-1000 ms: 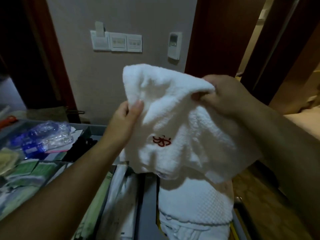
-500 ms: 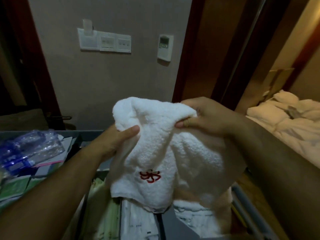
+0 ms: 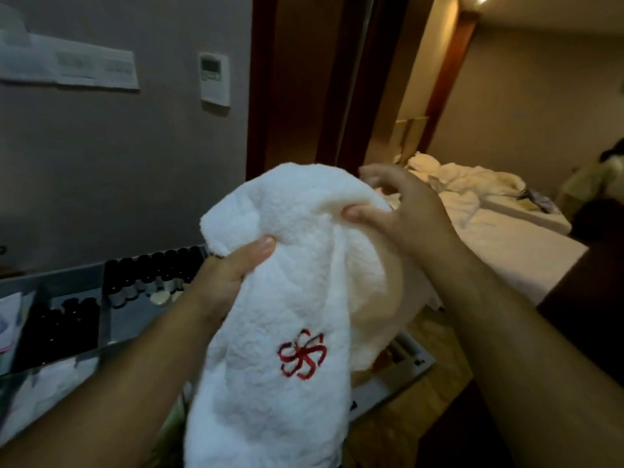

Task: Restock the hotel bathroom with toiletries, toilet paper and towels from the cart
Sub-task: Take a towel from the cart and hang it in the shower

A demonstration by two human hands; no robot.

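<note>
A white towel [image 3: 287, 298] with a red embroidered emblem hangs in front of me, bunched at the top. My left hand [image 3: 229, 275] grips its left side, thumb pressed on the front. My right hand [image 3: 401, 211] pinches the upper right fold with the thumb, the fingers curled behind it. Below and to the left is the grey cart tray [image 3: 108, 329]. It holds rows of small dark toiletry bottles [image 3: 152, 278] in compartments.
A wall with a thermostat [image 3: 214, 79] and switch plates [image 3: 67, 65] stands behind the cart. To the right a dark wooden door frame [image 3: 337, 79] opens onto a room with an unmade bed [image 3: 506, 224]. A person [image 3: 601, 184] is at the far right edge.
The view has swung right, toward the bedroom. The towel stays held in both hands and now hangs longer, with the emblem lower. The water bottles on the cart have left the view.
</note>
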